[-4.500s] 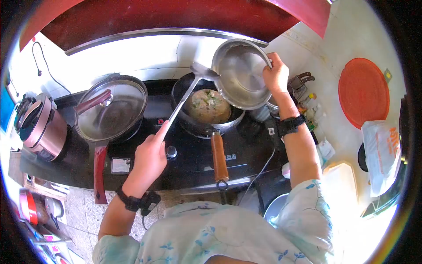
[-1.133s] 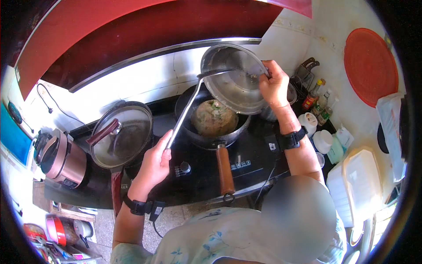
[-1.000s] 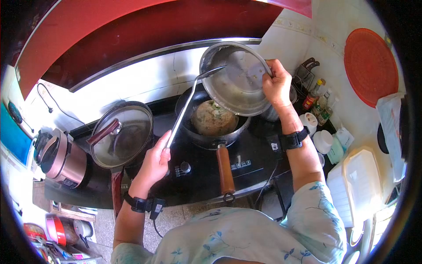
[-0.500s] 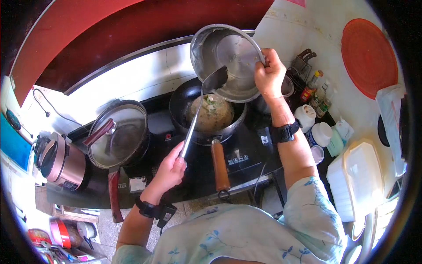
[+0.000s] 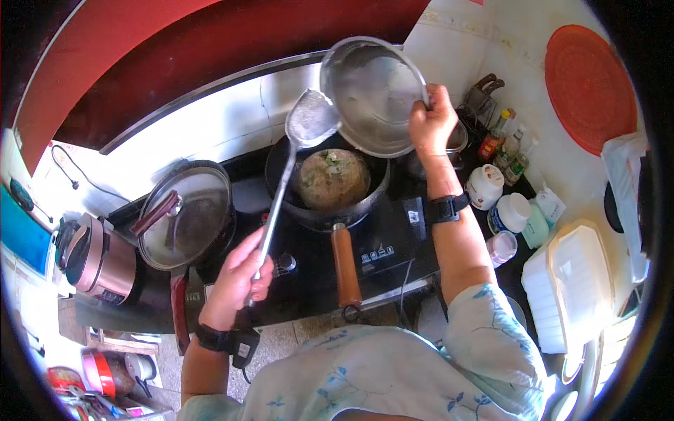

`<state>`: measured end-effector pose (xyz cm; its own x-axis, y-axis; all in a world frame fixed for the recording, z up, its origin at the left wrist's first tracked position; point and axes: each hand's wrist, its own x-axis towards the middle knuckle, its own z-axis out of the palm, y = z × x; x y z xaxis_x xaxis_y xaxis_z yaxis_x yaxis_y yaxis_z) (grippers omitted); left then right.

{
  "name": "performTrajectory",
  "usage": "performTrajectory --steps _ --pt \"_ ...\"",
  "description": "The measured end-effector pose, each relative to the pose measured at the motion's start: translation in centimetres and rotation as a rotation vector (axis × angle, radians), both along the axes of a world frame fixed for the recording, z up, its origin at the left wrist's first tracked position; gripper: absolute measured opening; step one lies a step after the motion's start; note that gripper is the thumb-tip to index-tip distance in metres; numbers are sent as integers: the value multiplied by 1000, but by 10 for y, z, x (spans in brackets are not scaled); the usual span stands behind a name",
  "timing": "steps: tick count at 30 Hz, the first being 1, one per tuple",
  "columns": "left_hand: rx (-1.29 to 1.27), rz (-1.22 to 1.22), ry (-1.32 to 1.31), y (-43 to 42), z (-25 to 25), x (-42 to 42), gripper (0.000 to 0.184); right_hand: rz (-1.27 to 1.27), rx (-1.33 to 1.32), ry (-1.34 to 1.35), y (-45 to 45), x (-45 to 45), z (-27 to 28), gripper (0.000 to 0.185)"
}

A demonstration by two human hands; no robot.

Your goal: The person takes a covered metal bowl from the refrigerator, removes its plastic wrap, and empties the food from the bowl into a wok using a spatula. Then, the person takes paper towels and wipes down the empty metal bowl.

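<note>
The metal bowl (image 5: pixel 379 98) is tilted on its side above the right part of the pan (image 5: pixel 375 200), with its open mouth turned toward the camera. The right hand (image 5: pixel 433 126) is closed on the bowl's rim, fingers curled over the edge and thumb pressed inside, so the bowl lies directly to the left of that hand.

Beside the bowl's left edge is the head of the metal turner (image 5: pixel 311 121), its face whitish; it seems close to the rim, though blur makes it hard to say whether they touch. The turner's long handle slants down to the left hand (image 5: pixel 239 277), which is wrapped around its lower end in a closed grip.

Below both, a rounded, pale brown mass of food (image 5: pixel 332 180) with green bits on top sits in the dark pan, whose wooden handle (image 5: pixel 345 266) points toward the person. The pan stands on the black stove (image 5: pixel 382 263). To its left is a second pan under a glass lid (image 5: pixel 200 210), and farther left a pink rice cooker (image 5: pixel 109 259). White jars (image 5: pixel 509 212) and sauce bottles (image 5: pixel 495 135) stand beyond the right forearm.
</note>
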<state>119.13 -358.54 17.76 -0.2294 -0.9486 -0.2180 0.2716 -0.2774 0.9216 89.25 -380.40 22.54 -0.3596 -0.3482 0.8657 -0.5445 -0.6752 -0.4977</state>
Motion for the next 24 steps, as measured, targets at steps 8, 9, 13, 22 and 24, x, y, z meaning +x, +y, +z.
performTrajectory --steps 8,9,13,22,24 --pt "-579 195 -1271 -48 -32 6 46 52 -65 -361 8 -56 -30 20" --pt "-586 191 -1268 -54 -29 -2 46 26 -54 -401 12 -61 -34 21" --pt "-526 98 -1501 -75 -25 -30 49 249 39 -817 22 -72 -49 23" --pt "-434 111 -1490 -92 -26 -42 45 537 326 -1129 24 -68 -71 34" --pt "-472 165 -1496 -79 -15 -43 45 595 337 -1122 36 -60 -65 34"
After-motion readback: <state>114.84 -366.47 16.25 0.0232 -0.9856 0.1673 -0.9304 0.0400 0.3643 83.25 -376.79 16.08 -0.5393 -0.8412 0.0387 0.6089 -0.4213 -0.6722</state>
